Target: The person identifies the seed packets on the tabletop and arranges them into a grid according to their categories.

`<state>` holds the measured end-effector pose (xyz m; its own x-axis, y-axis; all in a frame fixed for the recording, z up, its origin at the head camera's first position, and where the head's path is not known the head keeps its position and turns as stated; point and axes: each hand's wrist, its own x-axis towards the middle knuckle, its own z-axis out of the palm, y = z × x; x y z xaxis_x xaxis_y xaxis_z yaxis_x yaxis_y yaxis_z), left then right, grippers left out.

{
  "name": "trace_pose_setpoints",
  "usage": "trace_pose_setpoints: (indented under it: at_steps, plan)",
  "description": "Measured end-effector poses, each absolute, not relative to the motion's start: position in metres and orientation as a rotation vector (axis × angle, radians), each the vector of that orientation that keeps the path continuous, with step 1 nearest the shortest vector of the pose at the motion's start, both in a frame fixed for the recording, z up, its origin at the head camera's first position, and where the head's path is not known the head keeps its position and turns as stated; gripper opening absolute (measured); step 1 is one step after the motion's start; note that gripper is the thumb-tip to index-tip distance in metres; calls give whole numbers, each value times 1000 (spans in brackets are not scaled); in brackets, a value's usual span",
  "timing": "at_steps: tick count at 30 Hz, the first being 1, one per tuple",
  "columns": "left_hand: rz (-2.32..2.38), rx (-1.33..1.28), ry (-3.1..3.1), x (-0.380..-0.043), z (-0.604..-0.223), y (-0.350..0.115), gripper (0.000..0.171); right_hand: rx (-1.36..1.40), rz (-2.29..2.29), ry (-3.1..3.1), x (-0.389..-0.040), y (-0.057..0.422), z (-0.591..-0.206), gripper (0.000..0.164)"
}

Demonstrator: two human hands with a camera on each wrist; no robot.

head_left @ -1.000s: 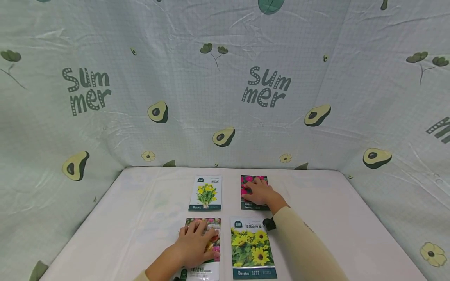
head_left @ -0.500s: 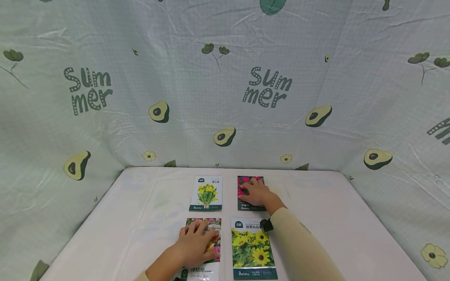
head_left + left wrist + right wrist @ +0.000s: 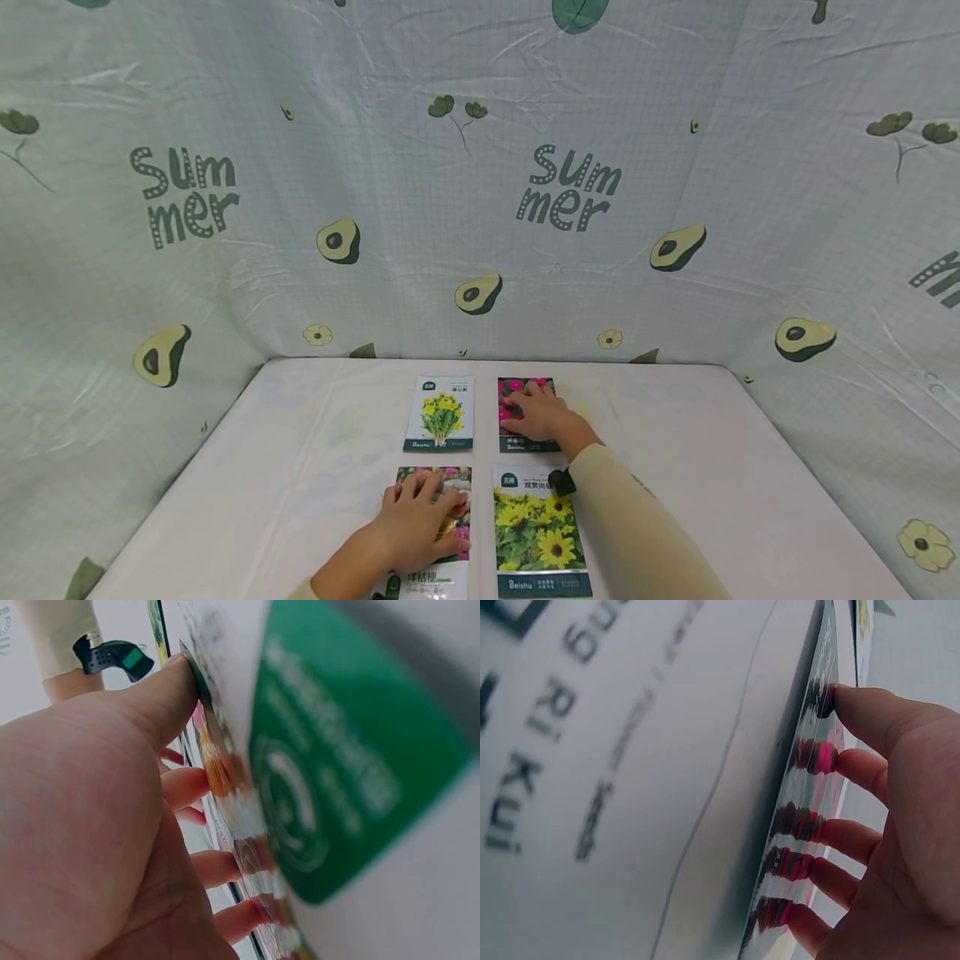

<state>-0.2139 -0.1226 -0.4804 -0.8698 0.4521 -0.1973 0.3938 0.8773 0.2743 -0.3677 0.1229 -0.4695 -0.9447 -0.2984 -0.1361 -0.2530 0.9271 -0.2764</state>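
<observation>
Four-cornered on the table lie flower seed packets. My right hand [image 3: 538,414] rests spread fingertips on the far right packet [image 3: 512,445], which has magenta flowers and a dark lower band. In the right wrist view, the thumb and fingertips [image 3: 855,769] touch its glossy face. My left hand [image 3: 416,521] lies over the near left packet [image 3: 442,575], printed with pink and orange blooms; its fingertips [image 3: 187,784] meet the surface in the left wrist view. Part of each of these packets is hidden under the hand.
A white packet with yellow flowers [image 3: 440,412] lies at the far left of the group. Nearest my right sleeve [image 3: 637,517] is a sunflower packet [image 3: 536,529], its upper right corner partly covered by the wrist camera. A patterned cloth [image 3: 405,183] hangs behind the pale table [image 3: 675,433].
My right hand has slid the magenta-flower packet left, closer to the yellow-flower packet and roughly above the sunflower packet. My left hand and its packet have stayed in place.
</observation>
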Motion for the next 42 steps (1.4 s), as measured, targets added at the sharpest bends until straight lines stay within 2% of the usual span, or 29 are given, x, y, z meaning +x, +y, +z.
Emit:
trace_pose_setpoints:
  at_steps: [24,42]
  plan:
    - [312,636,2796,-214,-488,-124,62,-460,-386,2905,-366,108,-471,52]
    - [323,615,2778,-213,-484,-121,64,-371,-377,2914,-371,108,-481,55]
